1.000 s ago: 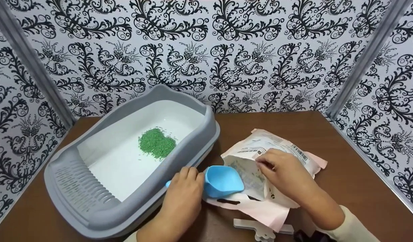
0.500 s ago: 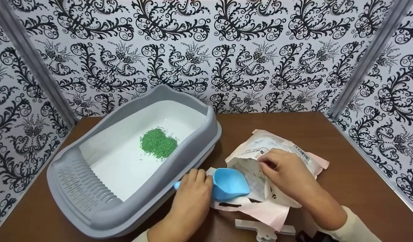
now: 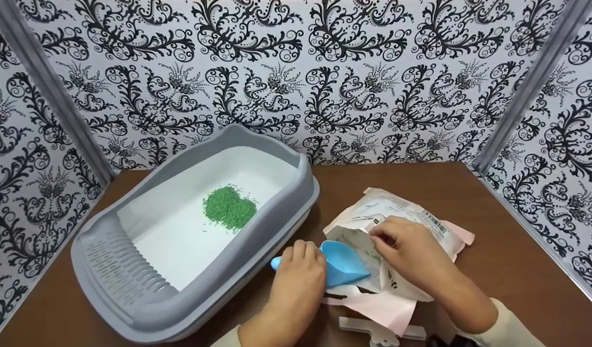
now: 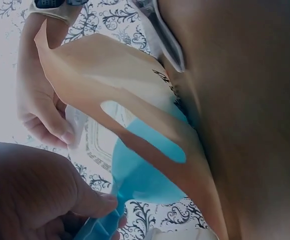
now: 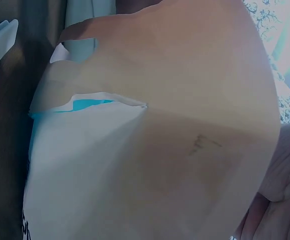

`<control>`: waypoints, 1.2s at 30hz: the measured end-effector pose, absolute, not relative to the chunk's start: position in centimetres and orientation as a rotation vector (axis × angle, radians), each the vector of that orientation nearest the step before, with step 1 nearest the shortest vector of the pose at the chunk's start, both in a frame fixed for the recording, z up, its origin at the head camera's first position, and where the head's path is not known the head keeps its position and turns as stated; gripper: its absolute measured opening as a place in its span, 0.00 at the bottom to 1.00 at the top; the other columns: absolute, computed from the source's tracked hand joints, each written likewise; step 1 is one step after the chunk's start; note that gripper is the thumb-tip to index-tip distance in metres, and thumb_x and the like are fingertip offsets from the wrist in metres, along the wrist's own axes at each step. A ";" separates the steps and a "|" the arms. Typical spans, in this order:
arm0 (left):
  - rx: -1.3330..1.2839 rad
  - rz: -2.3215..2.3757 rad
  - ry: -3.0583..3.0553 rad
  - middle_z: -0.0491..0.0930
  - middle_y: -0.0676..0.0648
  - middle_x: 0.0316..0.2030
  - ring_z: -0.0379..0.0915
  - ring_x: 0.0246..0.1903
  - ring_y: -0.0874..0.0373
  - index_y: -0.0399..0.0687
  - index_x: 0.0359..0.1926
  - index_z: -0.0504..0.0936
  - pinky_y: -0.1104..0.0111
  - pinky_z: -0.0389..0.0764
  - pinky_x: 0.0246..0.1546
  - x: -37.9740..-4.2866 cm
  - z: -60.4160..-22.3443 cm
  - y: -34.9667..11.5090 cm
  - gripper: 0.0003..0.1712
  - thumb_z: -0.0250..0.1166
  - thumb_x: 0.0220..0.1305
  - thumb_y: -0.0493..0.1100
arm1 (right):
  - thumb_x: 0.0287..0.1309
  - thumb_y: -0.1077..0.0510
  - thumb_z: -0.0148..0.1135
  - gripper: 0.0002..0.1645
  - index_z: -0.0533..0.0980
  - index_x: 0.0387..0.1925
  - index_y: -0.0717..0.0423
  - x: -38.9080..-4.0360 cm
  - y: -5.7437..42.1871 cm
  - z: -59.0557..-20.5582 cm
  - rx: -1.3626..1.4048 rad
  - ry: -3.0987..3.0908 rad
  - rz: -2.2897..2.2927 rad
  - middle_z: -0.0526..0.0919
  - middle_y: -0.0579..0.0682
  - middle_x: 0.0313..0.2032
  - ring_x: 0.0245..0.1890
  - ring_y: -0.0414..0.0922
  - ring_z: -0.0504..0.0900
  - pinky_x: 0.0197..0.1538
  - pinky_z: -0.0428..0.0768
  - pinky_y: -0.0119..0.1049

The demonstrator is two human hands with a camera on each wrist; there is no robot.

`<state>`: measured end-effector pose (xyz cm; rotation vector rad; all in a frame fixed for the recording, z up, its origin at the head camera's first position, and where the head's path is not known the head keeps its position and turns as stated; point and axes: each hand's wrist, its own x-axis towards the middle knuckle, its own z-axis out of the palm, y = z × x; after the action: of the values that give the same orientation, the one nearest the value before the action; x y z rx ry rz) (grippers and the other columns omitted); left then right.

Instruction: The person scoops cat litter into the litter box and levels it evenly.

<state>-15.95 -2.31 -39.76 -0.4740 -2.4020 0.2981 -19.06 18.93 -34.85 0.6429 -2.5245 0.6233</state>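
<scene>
Scoop (image 3: pixel 344 266): prob. light, stiff; L hand (image 3: pixel 300 270) grips handle (image 3: pixel 275 263), likely best hold.
Bag (image 3: pixel 385 206): prob. soft; R hand (image 3: pixel 409 246) pinches rim (image 3: pixel 354 230).

The left hand (image 3: pixel 298 277) partly hides the scoop (image 3: pixel 344 265); the head view crops the clip (image 3: pixel 380 331).

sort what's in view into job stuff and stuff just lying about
Part of the job, it seems:
blue scoop, gripped by the left hand
pink bag, pinched at its mouth by the right hand
grey litter tray
green pellets inside it

Apparently lying about:
white clip, untouched
dark object, too cut off to identify
</scene>
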 end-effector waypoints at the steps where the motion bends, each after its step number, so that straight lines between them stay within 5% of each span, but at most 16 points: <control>1: -0.468 0.311 -2.400 0.70 0.49 0.30 0.64 0.35 0.56 0.48 0.36 0.82 0.67 0.68 0.36 -15.9 -39.7 -2.1 0.10 0.55 0.58 0.40 | 0.50 0.65 0.69 0.09 0.84 0.30 0.46 -19.1 18.9 -34.9 0.644 -2.520 0.619 0.81 0.35 0.28 0.28 0.32 0.77 0.34 0.79 0.31; 16: -0.429 0.392 -2.501 0.68 0.51 0.26 0.61 0.32 0.55 0.48 0.36 0.84 0.64 0.65 0.33 -16.0 -38.2 1.5 0.12 0.56 0.59 0.45 | 0.48 0.67 0.69 0.08 0.84 0.31 0.51 -19.3 19.2 -34.8 0.650 -2.473 0.615 0.81 0.37 0.28 0.28 0.32 0.77 0.33 0.78 0.30; 36: -0.368 0.361 -2.676 0.76 0.49 0.38 0.65 0.40 0.54 0.55 0.41 0.85 0.63 0.67 0.37 -17.2 -37.5 5.0 0.15 0.53 0.64 0.48 | 0.49 0.64 0.70 0.07 0.84 0.31 0.50 -19.6 19.1 -34.9 0.649 -2.466 0.597 0.81 0.38 0.29 0.29 0.33 0.78 0.35 0.78 0.32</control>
<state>-17.19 5.02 -37.54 -0.3676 -2.6765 0.3615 -19.61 19.13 -34.85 0.6494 -2.4659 0.5975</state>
